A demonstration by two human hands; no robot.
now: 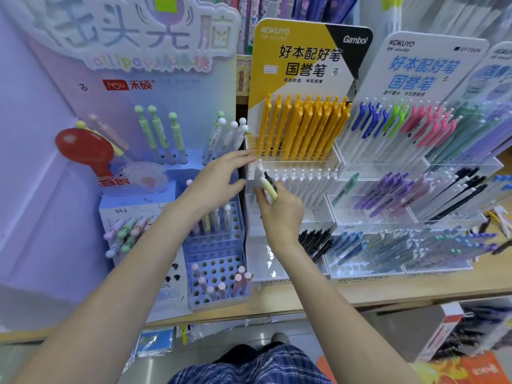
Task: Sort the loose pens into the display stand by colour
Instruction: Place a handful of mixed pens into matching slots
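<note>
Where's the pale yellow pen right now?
Head view, centre: the pale yellow pen is held in the right hand, in front of the row of white pens, just below the orange pens.

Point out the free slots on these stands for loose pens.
Free holes: blue stand's lower tray, between its pink pens; clear front tier left of the black pens. Crowded: orange pen row, white pen row.
</note>
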